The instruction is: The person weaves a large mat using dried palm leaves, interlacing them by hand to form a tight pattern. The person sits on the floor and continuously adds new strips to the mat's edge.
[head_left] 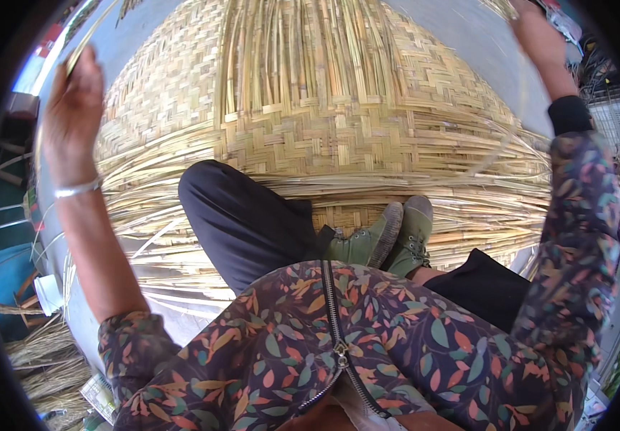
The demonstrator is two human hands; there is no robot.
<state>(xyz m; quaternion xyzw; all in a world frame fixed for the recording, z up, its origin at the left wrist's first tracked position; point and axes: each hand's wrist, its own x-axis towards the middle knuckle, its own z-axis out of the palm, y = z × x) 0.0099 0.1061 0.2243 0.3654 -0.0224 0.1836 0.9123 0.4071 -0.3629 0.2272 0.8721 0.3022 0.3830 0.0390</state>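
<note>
A woven mat of split cane strips lies on the floor before me, its unwoven strips running away from me and out to both sides. My left hand is raised at the far left, its fingers closed around a thin pale cane strip that runs up past the top edge. My right hand reaches to the far right corner, near some straw-coloured strip ends. Its fingers are partly cut off and blurred, so what they hold is unclear.
My crossed legs in dark trousers and my green shoes rest on the mat's near part. Bundled stalks lie at the lower left, close to a white container. A wire grid stands at the right.
</note>
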